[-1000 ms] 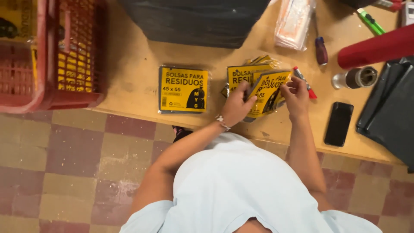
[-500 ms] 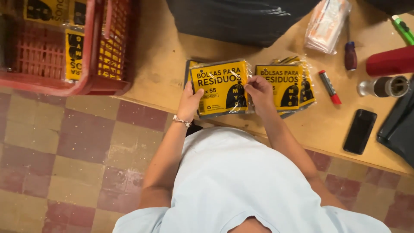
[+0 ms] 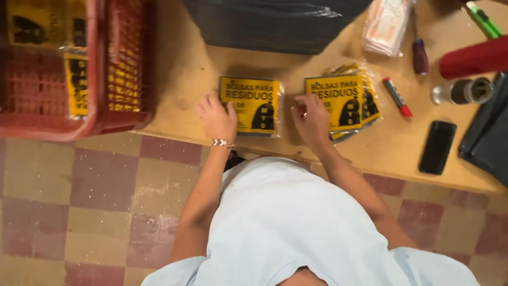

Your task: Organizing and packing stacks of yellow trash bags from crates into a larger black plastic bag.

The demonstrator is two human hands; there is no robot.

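Observation:
A yellow and black packet of bags [image 3: 253, 105] lies flat on the wooden table [image 3: 190, 74]. My left hand [image 3: 217, 117] rests on its left edge, fingers spread. To the right sits a small pile of the same yellow packets [image 3: 341, 101]. My right hand [image 3: 312, 119] lies between the single packet and the pile, fingertips touching the pile's left edge. Neither hand grips anything.
Red plastic crates [image 3: 100, 69] with more yellow packets stand at the table's left end. A black bag bundle [image 3: 275, 21], a clear packet [image 3: 386, 24], a red marker [image 3: 397, 96], a tape roll [image 3: 465, 91], a black phone [image 3: 437, 146] and a red tube [image 3: 473, 58] lie around. Checkered floor below.
A packet taken from the right pile a second ago was carried left and laid on the single packet. Both hands have now let go and rest flat beside it.

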